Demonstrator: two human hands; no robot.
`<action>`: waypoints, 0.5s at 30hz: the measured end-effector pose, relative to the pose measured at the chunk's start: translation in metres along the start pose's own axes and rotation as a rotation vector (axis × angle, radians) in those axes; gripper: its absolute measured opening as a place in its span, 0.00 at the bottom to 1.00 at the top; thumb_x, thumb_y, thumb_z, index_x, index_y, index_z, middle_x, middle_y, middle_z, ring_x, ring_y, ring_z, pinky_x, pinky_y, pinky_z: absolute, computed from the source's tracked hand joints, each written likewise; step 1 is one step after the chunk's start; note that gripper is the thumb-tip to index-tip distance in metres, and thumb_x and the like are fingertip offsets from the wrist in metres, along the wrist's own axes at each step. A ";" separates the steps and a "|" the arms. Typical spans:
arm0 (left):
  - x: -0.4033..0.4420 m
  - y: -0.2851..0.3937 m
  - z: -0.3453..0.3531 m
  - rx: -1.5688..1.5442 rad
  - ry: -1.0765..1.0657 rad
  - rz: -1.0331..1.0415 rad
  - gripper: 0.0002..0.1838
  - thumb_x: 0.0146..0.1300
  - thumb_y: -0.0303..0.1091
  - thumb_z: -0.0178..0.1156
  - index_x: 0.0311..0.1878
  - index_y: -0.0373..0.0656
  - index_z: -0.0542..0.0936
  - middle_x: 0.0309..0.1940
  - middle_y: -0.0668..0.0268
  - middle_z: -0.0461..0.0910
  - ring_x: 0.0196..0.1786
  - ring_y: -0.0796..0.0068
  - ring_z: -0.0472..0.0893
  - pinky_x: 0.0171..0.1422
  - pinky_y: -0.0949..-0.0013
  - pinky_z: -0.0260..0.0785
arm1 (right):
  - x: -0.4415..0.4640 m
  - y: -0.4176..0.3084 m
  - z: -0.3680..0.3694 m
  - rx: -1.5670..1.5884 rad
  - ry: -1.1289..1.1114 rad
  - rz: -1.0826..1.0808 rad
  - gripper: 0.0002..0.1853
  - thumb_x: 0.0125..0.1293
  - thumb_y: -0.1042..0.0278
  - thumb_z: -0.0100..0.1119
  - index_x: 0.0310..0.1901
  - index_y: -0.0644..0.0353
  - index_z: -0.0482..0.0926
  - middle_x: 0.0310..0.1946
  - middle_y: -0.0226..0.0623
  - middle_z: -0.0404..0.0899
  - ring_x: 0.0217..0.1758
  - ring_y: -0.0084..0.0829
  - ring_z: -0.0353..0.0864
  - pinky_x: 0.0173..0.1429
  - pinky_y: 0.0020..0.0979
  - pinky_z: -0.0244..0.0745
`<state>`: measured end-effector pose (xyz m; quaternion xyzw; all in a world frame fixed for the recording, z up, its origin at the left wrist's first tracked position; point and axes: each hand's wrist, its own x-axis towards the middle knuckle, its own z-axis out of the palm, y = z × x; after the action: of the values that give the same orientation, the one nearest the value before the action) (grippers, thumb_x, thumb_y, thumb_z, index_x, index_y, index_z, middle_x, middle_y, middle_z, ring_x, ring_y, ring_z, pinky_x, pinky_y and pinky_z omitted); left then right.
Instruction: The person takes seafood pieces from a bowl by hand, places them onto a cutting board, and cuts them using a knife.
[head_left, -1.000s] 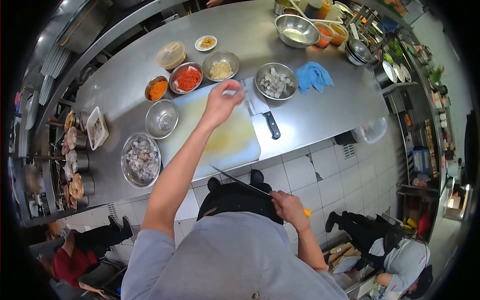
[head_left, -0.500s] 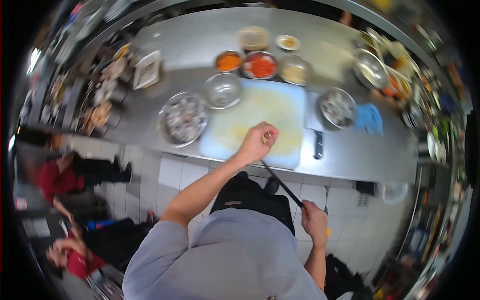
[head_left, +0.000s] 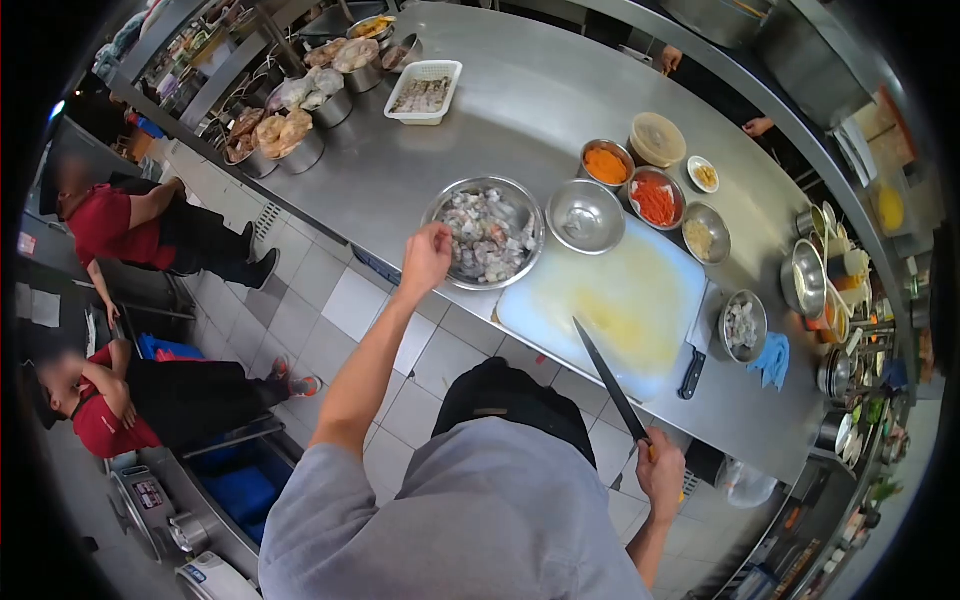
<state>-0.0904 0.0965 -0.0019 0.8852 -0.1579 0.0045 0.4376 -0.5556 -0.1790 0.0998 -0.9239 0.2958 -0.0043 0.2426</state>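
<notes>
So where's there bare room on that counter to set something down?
The counter lies bare between the white basket and the lidded tub. The cutting board is bare too, though the held knife reaches over it. It's crowded around the orange-filled bowl and the red-filled bowl.

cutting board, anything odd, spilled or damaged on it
The cutting board has yellowish patches across its middle, probably stains, which stand out against the paler surface. No clear spill or damage shows there.
</notes>
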 end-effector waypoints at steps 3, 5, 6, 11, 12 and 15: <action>0.032 -0.015 -0.003 0.081 -0.009 0.068 0.11 0.66 0.21 0.62 0.50 0.37 0.87 0.45 0.49 0.89 0.49 0.47 0.88 0.56 0.51 0.80 | 0.009 -0.017 0.008 -0.016 -0.005 0.010 0.14 0.67 0.74 0.70 0.54 0.60 0.85 0.46 0.54 0.88 0.46 0.62 0.87 0.50 0.52 0.81; 0.046 -0.021 -0.001 0.106 -0.001 0.225 0.14 0.64 0.19 0.60 0.51 0.38 0.87 0.49 0.48 0.88 0.54 0.43 0.86 0.62 0.47 0.78 | 0.010 -0.026 0.015 -0.021 -0.003 0.003 0.14 0.67 0.74 0.70 0.54 0.60 0.85 0.46 0.53 0.89 0.45 0.62 0.88 0.49 0.52 0.82; 0.051 -0.023 0.002 0.127 -0.034 0.287 0.15 0.64 0.19 0.60 0.52 0.38 0.86 0.49 0.48 0.88 0.55 0.43 0.85 0.63 0.46 0.77 | 0.009 -0.033 0.017 -0.019 0.000 0.000 0.14 0.67 0.74 0.71 0.54 0.60 0.85 0.46 0.53 0.89 0.45 0.62 0.88 0.49 0.52 0.82; 0.073 -0.029 0.016 0.315 -0.166 0.406 0.16 0.60 0.19 0.61 0.50 0.40 0.87 0.51 0.50 0.88 0.57 0.43 0.84 0.64 0.46 0.76 | -0.008 -0.041 0.034 -0.003 0.044 0.033 0.14 0.67 0.75 0.69 0.54 0.58 0.86 0.44 0.51 0.89 0.43 0.60 0.88 0.46 0.51 0.81; 0.080 -0.033 0.016 0.308 -0.242 0.344 0.16 0.59 0.20 0.62 0.50 0.41 0.87 0.51 0.51 0.88 0.58 0.44 0.83 0.64 0.46 0.76 | -0.011 -0.043 0.033 0.008 0.035 0.058 0.14 0.67 0.75 0.69 0.54 0.58 0.85 0.43 0.52 0.89 0.42 0.60 0.88 0.46 0.51 0.81; 0.097 -0.040 0.006 0.247 -0.400 0.205 0.17 0.56 0.22 0.66 0.49 0.45 0.89 0.52 0.54 0.88 0.62 0.47 0.82 0.65 0.47 0.77 | -0.017 -0.047 0.035 0.030 0.029 0.110 0.13 0.67 0.76 0.69 0.53 0.59 0.85 0.41 0.53 0.88 0.42 0.60 0.87 0.45 0.51 0.81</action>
<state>0.0128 0.0879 -0.0226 0.8946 -0.3284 -0.1069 0.2835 -0.5386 -0.1213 0.0926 -0.9023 0.3497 -0.0090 0.2522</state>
